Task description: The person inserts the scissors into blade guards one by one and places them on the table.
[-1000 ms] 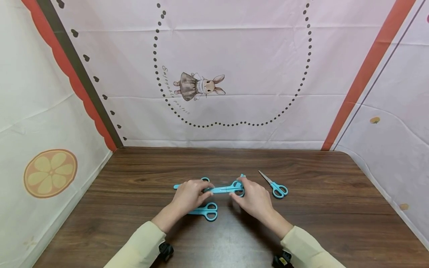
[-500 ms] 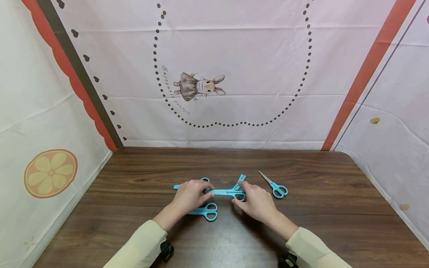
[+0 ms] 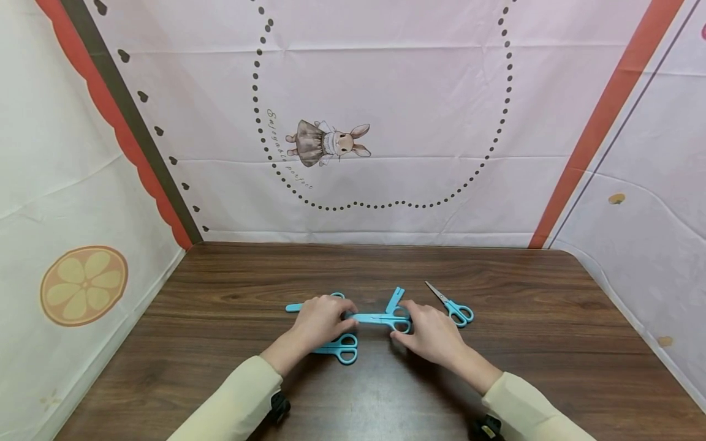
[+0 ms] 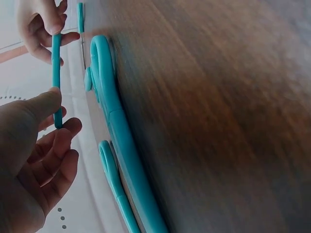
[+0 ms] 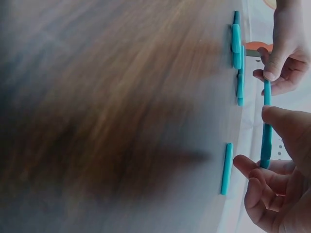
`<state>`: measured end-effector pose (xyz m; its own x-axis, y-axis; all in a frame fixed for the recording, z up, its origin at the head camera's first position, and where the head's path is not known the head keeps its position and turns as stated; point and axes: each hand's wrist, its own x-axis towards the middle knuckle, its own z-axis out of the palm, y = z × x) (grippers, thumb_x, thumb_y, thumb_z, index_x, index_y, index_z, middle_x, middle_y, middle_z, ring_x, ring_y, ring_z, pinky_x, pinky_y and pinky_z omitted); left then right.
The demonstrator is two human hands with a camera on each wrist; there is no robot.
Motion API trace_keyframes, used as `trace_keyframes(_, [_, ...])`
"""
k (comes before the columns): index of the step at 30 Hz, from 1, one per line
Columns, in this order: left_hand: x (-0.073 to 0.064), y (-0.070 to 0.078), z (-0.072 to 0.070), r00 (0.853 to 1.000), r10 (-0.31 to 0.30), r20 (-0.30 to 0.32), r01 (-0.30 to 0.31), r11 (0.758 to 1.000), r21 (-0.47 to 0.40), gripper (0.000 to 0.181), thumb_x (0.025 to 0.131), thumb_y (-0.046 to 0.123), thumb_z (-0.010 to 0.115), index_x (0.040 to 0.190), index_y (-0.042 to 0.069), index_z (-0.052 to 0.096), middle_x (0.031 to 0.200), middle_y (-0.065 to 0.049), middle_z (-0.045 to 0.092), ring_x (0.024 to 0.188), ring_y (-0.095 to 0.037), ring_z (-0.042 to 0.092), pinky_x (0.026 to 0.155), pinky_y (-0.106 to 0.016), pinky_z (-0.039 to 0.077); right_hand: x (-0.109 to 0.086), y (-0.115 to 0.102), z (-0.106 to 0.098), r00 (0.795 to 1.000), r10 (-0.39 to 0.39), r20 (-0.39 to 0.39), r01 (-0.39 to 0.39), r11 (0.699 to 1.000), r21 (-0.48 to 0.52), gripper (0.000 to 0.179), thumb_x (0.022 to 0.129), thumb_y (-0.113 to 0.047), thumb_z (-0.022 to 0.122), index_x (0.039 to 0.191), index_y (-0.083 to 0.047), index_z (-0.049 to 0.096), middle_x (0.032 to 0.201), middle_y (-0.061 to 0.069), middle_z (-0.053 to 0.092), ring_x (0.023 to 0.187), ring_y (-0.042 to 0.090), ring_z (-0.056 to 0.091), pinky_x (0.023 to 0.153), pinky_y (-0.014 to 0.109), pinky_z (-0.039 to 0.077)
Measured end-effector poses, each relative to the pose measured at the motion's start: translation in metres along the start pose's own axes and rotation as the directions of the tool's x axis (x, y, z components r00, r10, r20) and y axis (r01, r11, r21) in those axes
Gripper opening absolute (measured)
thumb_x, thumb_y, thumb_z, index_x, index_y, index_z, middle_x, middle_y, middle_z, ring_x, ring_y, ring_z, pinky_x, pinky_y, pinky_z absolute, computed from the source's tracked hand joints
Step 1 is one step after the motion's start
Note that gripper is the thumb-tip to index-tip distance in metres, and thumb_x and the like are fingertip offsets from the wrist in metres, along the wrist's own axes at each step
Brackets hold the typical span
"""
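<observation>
A pair of light-blue scissors (image 3: 375,318) is held up off the table between both hands, its blades covered by a blue sheath. My left hand (image 3: 320,321) pinches the sheathed blade end, thumb on one side and fingers on the other. My right hand (image 3: 436,334) grips the finger loops. Edge-on, the same scissors (image 4: 56,68) span both hands in the left wrist view. Below them on the table lies a loose blue sheath (image 3: 395,300), seen also as a short blue bar, the sheath (image 5: 226,168), in the right wrist view.
To the right, bare-bladed blue scissors (image 3: 458,312) lie on the brown wooden table (image 3: 496,275). Two more blue scissors, one nearer (image 3: 343,350) and one farther (image 3: 294,307), lie partly hidden by the left hand. A printed cloth (image 3: 430,122) rises behind the table.
Both hands have shifted slightly right with the held scissors. The loose sheath, partly overlapped before by the scissors and right hand, now shows more fully. The other scissors stay put.
</observation>
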<state>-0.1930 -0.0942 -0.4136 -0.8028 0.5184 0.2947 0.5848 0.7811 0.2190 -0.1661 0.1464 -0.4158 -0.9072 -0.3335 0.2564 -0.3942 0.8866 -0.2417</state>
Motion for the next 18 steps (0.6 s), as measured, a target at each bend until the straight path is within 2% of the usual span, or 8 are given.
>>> trace_keyframes(7, [0.004,0.000,0.004,0.999,0.012,0.051,-0.012,1.000,-0.004,0.022,0.083,0.038,0.066,0.097,0.022,0.070,0.071,0.010,0.062,0.050,0.001,0.043,0.041,-0.019,0.033,-0.002,0.004,0.000,1.000,-0.009,0.009,0.009,1.000,-0.017,0.051,0.073,-0.044,0.075,0.108,-0.010,0.061,0.071,-0.009,0.056,0.052,0.003,0.041,0.044,0.021,0.032])
trace_keyframes(13, [0.009,0.000,0.008,0.994,0.002,0.105,-0.005,1.000,0.021,0.019,0.085,0.035,0.064,0.099,0.022,0.069,0.079,0.009,0.064,0.055,0.001,0.047,0.044,-0.019,0.035,-0.003,0.007,0.000,1.000,-0.002,0.016,0.003,1.000,-0.029,0.051,0.072,-0.044,0.075,0.108,-0.010,0.061,0.076,-0.006,0.059,0.054,0.003,0.043,0.044,0.021,0.033])
trace_keyframes(18, [0.012,0.003,0.010,0.992,0.001,0.125,-0.006,0.999,0.039,0.017,0.085,0.031,0.065,0.099,0.022,0.069,0.081,0.009,0.065,0.054,0.001,0.047,0.044,-0.018,0.035,-0.003,0.010,0.001,1.000,-0.001,0.017,0.001,0.999,-0.040,0.049,0.072,-0.045,0.074,0.105,-0.011,0.061,0.084,-0.004,0.063,0.060,0.005,0.050,0.047,0.022,0.037])
